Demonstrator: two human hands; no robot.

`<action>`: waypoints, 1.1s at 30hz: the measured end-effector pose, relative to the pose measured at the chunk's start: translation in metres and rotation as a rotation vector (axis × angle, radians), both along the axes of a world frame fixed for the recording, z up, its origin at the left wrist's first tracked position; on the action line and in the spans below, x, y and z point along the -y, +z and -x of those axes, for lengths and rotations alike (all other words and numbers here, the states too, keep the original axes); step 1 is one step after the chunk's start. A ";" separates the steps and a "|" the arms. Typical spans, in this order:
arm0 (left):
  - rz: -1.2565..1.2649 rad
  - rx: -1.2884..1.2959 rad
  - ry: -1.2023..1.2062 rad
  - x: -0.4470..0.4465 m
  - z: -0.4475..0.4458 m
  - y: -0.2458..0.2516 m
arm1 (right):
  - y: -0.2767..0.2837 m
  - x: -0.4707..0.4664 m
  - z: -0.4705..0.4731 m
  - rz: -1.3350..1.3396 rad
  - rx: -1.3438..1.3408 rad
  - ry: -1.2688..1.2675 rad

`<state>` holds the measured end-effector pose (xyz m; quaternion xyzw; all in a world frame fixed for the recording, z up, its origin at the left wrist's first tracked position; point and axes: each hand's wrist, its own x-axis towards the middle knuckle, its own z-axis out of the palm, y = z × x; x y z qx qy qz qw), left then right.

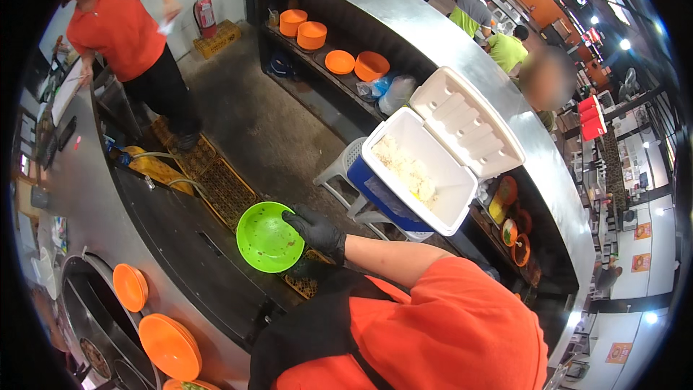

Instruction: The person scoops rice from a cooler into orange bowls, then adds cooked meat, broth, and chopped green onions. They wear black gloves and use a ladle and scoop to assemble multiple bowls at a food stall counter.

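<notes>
My right hand, in a black glove, grips the rim of a bright green plastic bowl. Small dark bits of food cling to the bowl's inside. My left hand is out of view. Beyond my right forearm, a blue and white cooler box stands on a grey plastic stool. Its white lid is raised, and cooked rice lies inside.
Stacked orange bowls stand on the steel counter beside large pots. Orange containers fill a shelf under the opposite counter. Yellow crates line the floor. A person in red stands at the far left.
</notes>
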<state>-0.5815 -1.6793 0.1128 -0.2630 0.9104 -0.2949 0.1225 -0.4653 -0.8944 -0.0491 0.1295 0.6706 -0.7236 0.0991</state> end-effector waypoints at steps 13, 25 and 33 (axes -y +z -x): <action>0.059 -0.273 0.072 -0.068 -0.415 0.215 | 0.069 -0.005 -0.161 0.573 0.021 0.066; -0.007 -0.367 0.493 -0.305 -0.744 0.210 | 0.162 0.161 -0.232 0.563 -0.010 0.824; -0.123 -0.062 0.806 -0.236 -0.762 0.158 | 0.166 0.322 -0.318 0.316 -0.281 1.397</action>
